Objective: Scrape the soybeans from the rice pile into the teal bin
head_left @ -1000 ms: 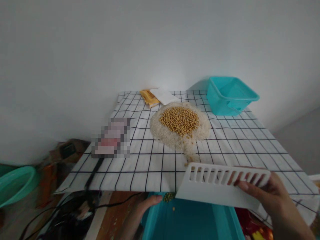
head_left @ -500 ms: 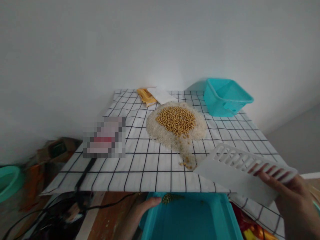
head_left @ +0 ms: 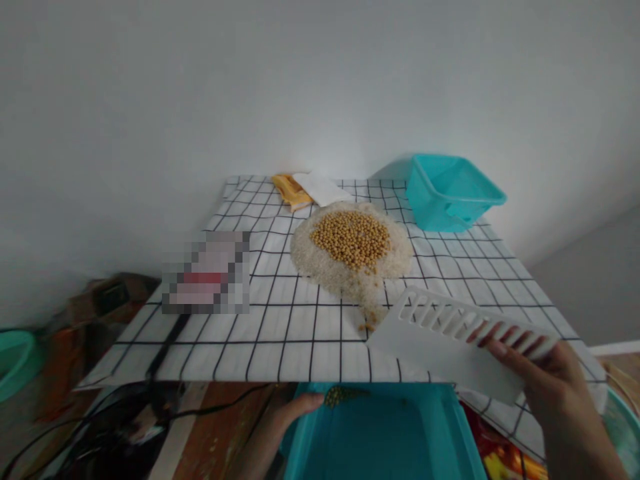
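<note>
Right hand point(head_left: 543, 373): I see it gripping the white slotted scraper point(head_left: 450, 340), lower right.
Scraper axis: runs left-right, tilted; near tip beside the spilled grain trail.
Grain pile point(head_left: 353, 247): centre, up-left of that hand.
Left hand point(head_left: 295, 408): holds the teal bin point(head_left: 385, 433) rim, bottom centre.

White cloth with a black grid pattern point(head_left: 280, 333) covering the table; pale white rice heap point(head_left: 320, 263) topped with yellow-tan soybeans point(head_left: 350, 237); white slotted plastic scraper point(head_left: 440, 343); two turquoise plastic bins, near point(head_left: 380, 433) and far point(head_left: 450, 190).
</note>
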`<state>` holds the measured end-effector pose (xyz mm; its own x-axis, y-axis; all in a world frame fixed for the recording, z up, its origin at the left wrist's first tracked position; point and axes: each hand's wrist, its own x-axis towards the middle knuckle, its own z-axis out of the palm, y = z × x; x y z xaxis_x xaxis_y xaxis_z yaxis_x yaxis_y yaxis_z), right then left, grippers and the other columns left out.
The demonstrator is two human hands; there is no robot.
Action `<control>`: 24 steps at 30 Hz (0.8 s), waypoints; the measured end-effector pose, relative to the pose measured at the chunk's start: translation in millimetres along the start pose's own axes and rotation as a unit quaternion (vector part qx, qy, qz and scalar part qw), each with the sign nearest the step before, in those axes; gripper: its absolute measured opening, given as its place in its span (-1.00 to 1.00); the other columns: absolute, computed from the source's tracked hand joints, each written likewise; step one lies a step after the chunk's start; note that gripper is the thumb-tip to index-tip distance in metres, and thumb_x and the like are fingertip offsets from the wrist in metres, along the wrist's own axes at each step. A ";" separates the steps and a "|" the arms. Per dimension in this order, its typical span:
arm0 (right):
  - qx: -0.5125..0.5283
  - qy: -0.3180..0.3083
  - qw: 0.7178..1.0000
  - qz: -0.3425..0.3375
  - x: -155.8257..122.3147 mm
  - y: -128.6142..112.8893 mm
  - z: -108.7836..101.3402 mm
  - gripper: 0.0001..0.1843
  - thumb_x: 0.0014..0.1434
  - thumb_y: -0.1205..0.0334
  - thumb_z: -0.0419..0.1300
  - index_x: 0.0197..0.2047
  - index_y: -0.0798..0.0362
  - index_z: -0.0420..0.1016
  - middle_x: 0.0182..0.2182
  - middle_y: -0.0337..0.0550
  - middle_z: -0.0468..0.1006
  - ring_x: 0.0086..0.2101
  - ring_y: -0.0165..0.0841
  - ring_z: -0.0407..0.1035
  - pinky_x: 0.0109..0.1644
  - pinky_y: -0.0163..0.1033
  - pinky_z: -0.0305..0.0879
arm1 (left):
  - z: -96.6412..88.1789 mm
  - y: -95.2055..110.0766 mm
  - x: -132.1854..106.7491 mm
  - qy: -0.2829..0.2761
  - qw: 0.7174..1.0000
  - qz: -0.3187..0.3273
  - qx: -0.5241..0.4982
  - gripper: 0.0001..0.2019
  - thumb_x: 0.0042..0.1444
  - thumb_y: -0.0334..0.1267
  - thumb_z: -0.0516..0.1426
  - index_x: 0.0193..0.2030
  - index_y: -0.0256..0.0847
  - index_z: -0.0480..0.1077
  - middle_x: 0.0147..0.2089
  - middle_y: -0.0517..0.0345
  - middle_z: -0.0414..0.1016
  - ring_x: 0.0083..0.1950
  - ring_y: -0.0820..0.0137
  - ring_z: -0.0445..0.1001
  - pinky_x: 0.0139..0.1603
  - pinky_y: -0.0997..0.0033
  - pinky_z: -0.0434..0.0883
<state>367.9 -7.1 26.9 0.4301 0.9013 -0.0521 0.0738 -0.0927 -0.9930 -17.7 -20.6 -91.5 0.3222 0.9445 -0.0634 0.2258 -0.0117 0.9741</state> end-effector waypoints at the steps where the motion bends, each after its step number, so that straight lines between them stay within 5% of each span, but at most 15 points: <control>1: -0.001 0.004 1.000 -0.007 1.5 0.6 0.4 -0.79 0.02 0.02 0.48 -0.39 -0.03 0.75 -0.53 -0.10 0.66 -0.57 -0.23 0.49 -0.57 -0.26 0.34 | 0.6 3.0 1.3 -0.001 1.000 0.000 -0.003 -0.62 0.24 -0.08 0.25 0.19 0.34 0.50 0.26 0.30 0.62 0.21 0.23 0.61 0.23 0.34 0.55; 4: 0.002 0.028 0.999 -0.046 9.3 2.2 1.9 -0.88 0.00 0.11 0.50 -0.47 -0.07 0.71 -0.49 -0.14 0.68 -0.50 -0.19 0.54 -0.49 -0.23 0.41 | -1.0 6.1 2.5 -0.041 0.999 0.016 0.015 -0.56 0.22 -0.12 0.27 0.24 0.32 0.46 0.28 0.29 0.60 0.23 0.21 0.60 0.26 0.32 0.53; 9: 0.027 0.050 0.995 -0.087 14.4 1.1 2.8 -0.86 0.00 0.17 0.49 -0.52 -0.09 0.67 -0.44 -0.17 0.70 -0.39 -0.19 0.58 -0.31 -0.21 0.48 | -0.4 -2.2 -0.5 -0.019 1.000 0.000 0.023 -0.54 0.24 -0.18 0.26 0.25 0.33 0.44 0.30 0.32 0.59 0.25 0.21 0.59 0.28 0.32 0.51; 17: -0.001 0.004 1.000 -0.012 2.6 2.1 5.1 -0.83 -0.02 0.05 0.50 -0.43 -0.04 0.74 -0.51 -0.11 0.66 -0.53 -0.21 0.50 -0.49 -0.24 0.41 | -3.4 -21.6 -2.2 -0.008 0.999 -0.044 -0.030 -0.62 0.17 -0.10 0.32 0.14 0.25 0.56 0.23 0.27 0.65 0.19 0.19 0.62 0.23 0.29 0.56; 21: 0.017 0.040 0.998 -0.046 9.3 3.4 8.4 -0.81 0.00 0.12 0.49 -0.55 -0.06 0.65 -0.48 -0.13 0.67 -0.45 -0.22 0.53 -0.35 -0.24 0.46 | 2.5 -10.6 2.1 -0.002 0.994 -0.091 -0.056 -0.65 0.20 -0.03 0.27 0.14 0.21 0.57 0.24 0.23 0.64 0.21 0.16 0.62 0.23 0.24 0.56; 24: 0.037 0.022 0.997 -0.064 11.8 4.0 9.3 -0.77 0.01 0.12 0.49 -0.58 -0.05 0.63 -0.49 -0.14 0.65 -0.42 -0.22 0.54 -0.31 -0.24 0.45 | 5.3 5.1 3.3 -0.010 0.998 -0.058 -0.034 -0.60 0.18 -0.09 0.30 0.17 0.31 0.53 0.24 0.32 0.64 0.20 0.22 0.62 0.24 0.34 0.54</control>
<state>364.9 7.1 21.3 0.4608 0.8840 0.0787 0.0656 0.0545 -0.9964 -10.7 -19.3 -87.9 0.3160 0.9317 -0.1793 0.1990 0.1197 0.9727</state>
